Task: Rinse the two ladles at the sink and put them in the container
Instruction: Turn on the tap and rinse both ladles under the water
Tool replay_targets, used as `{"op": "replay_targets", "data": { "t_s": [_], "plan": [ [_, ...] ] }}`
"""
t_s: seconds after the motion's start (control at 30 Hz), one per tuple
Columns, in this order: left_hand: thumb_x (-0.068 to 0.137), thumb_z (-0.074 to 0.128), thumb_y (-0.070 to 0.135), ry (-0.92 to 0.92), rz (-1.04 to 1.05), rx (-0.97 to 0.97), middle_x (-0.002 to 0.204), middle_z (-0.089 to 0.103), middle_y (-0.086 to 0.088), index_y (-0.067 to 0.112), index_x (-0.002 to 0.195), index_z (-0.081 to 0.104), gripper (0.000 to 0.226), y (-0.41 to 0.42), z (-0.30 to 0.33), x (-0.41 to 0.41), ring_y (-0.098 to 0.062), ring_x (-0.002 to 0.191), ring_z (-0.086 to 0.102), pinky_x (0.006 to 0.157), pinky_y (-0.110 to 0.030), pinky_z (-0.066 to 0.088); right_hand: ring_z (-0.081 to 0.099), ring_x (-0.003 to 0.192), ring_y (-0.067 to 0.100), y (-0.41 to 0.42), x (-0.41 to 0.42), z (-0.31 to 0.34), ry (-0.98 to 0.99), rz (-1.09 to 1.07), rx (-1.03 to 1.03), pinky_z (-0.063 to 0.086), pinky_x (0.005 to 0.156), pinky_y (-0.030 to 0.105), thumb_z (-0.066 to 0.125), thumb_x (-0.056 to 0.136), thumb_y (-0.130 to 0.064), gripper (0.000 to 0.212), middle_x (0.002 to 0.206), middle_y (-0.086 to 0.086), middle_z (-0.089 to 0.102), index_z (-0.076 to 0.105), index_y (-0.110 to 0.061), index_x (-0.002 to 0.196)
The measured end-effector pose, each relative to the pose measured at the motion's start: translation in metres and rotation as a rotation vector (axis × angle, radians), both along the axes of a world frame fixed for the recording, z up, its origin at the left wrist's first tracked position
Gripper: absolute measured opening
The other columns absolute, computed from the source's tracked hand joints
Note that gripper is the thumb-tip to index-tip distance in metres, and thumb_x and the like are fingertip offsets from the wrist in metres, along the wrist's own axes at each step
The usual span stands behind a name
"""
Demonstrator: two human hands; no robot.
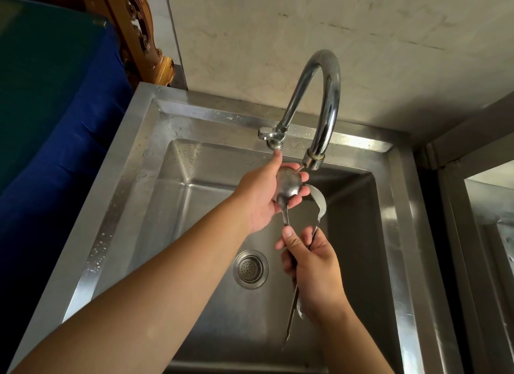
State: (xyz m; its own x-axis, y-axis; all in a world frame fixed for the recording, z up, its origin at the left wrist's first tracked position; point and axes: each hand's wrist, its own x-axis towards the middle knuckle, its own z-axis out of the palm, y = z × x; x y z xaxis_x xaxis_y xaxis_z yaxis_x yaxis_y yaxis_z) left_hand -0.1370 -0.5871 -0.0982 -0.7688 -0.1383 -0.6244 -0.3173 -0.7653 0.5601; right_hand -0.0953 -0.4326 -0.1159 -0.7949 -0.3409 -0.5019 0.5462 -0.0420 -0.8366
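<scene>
Over the steel sink [144,162], my right hand [314,270] grips the handles of two metal ladles together. The bowl of the first ladle [289,183] lies under the spout of the curved tap [322,101], where a thin stream of water falls on it. My left hand [258,195] cups that bowl from the left, fingers wrapped around it. The second ladle's bowl [319,201] hangs just to the right and lower, turned edge-on. Both handle ends stick out below my right wrist. No container is in view.
The drain strainer [251,268] sits in the basin floor below my hands. The tap lever [265,134] points left at the back rim. A blue and green covered surface [55,123] lies left of the sink; a second steel unit [486,220] stands to the right.
</scene>
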Motion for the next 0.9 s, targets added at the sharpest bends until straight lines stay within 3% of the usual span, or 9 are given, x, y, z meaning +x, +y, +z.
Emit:
{"op": "replay_targets", "data": {
  "t_s": [0.07,0.17,0.3,0.47,0.77,0.9],
  "plan": [
    [0.103,0.044,0.046,0.060,0.001,0.063,0.105,0.078,-0.018,0.005,0.111,0.066,0.047,-0.004,0.002,0.003,-0.032,0.083,0.077,0.057,-0.032,0.062,0.043,0.043,0.012,-0.001,-0.004,0.004,-0.032,-0.026,-0.021,0.037,0.040,0.020,0.069,0.094,-0.017,0.043,0.071,0.010,0.071,0.034,-0.024,0.071],
    [0.106,0.045,0.030,0.146,-0.011,0.116,0.129,0.066,-0.026,-0.003,0.137,0.050,0.045,-0.005,0.000,0.011,-0.041,0.107,0.071,0.078,-0.040,0.063,0.045,0.044,0.012,-0.003,-0.010,0.009,-0.064,-0.059,-0.025,0.036,0.040,0.021,0.068,0.095,-0.019,0.041,0.074,0.010,0.074,0.034,-0.023,0.072],
    [0.102,0.052,0.005,0.222,-0.019,0.002,0.132,0.059,-0.035,-0.003,0.144,0.043,0.044,-0.006,-0.004,0.011,-0.046,0.112,0.067,0.086,-0.042,0.062,0.046,0.045,0.012,-0.006,-0.012,0.010,-0.086,-0.081,-0.010,0.038,0.039,0.020,0.067,0.096,-0.018,0.041,0.076,0.011,0.076,0.034,-0.023,0.073],
    [0.084,0.063,-0.022,0.236,-0.093,-0.194,0.128,0.064,-0.027,0.003,0.146,0.039,0.071,0.000,-0.010,0.012,-0.033,0.113,0.070,0.105,-0.042,0.052,0.047,0.044,0.011,-0.011,-0.015,0.008,-0.081,-0.093,0.005,0.039,0.038,0.020,0.068,0.096,-0.018,0.041,0.077,0.011,0.077,0.033,-0.023,0.074],
    [0.084,0.061,-0.022,0.303,-0.166,-0.140,0.132,0.063,-0.023,0.000,0.143,0.041,0.065,0.001,-0.020,0.015,-0.036,0.112,0.070,0.094,-0.037,0.058,0.047,0.045,0.011,-0.001,-0.005,-0.003,-0.056,-0.069,0.014,0.040,0.041,0.020,0.068,0.096,-0.021,0.040,0.077,0.012,0.076,0.034,-0.023,0.075],
    [0.080,0.071,-0.012,0.289,-0.159,-0.131,0.133,0.063,-0.020,0.011,0.138,0.044,0.068,0.006,-0.027,0.018,-0.040,0.106,0.072,0.087,-0.039,0.060,0.044,0.044,0.011,0.007,-0.004,-0.007,-0.040,-0.075,0.028,0.039,0.041,0.020,0.067,0.096,-0.018,0.040,0.074,0.012,0.074,0.034,-0.023,0.074]
  ]
}}
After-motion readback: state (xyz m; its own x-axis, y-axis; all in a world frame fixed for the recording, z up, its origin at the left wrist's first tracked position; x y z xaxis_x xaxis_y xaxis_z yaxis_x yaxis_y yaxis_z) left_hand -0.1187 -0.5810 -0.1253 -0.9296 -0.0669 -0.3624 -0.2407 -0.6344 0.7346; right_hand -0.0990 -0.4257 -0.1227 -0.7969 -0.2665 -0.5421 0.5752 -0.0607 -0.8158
